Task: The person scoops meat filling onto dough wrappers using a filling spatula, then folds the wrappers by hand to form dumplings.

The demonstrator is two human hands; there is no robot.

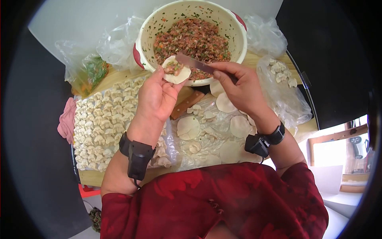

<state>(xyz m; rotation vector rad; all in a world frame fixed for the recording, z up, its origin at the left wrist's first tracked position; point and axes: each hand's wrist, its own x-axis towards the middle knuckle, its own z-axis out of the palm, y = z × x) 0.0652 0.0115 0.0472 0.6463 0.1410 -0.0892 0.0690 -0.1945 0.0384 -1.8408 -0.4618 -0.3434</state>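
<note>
My left hand (160, 93) is turned palm up and holds a round dumpling wrapper (182, 75) by its edge, with a dab of meat filling lying on it. My right hand (241, 83) grips a flat spreading knife (193, 63), whose tip reaches over the wrapper's upper edge. Just beyond both hands is a large cream bowl (146, 38) with red handles, holding minced meat filling (195, 38) flecked with green and orange. Below my hands, loose round wrappers (188, 128) lie on plastic sheeting, beside a wooden handle (187, 104) whose other end is hidden.
Rows of folded dumplings (105, 127) cover the left of the table. A plastic bag of chopped vegetables (89, 75) stands at the back left. More dumplings (280, 71) lie on plastic at the right. A pink cloth (67, 119) hangs at the left edge.
</note>
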